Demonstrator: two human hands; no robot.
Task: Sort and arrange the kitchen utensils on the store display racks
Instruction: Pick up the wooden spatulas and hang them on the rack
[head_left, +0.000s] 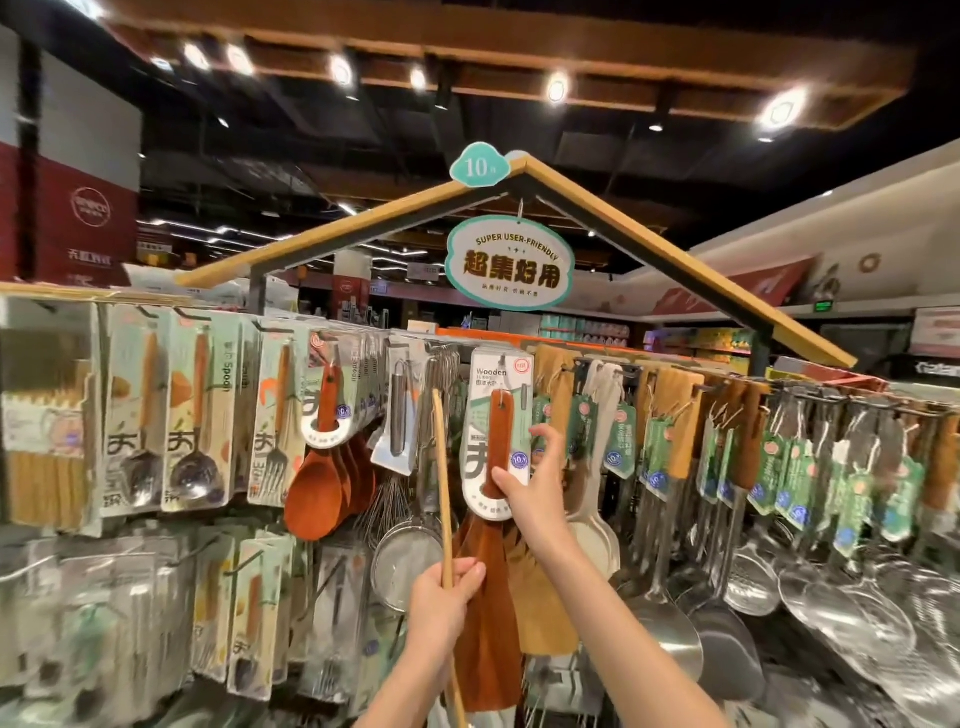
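While we face the utensil rack under the peaked wooden roof frame (649, 244), this is what we see:

Left hand (441, 605): fingers closed round a thin, pale wooden handle (441, 467) that rises almost upright in front of the hanging goods; we cannot tell what sort of utensil it belongs to, since its lower end runs out of view.

Right hand (530, 483): raised to the top row, thumb and fingers pinching the card sleeve of a dark wooden spatula (491, 597); the card reads "Wooden".

Wooden spatula: hangs from a hook in the middle of the top row, its blade reaching down behind our left hand.

To its left: brown wooden rice spoons (317, 493), a wire skimmer (408, 564), carded metal spoons (195, 415).

To its right: light wooden-handled turners and steel ladles (670, 623).

Overhead: an oval sign (510, 262) reading "SUPER USER-FRIENDLY" hangs from the roof peak.
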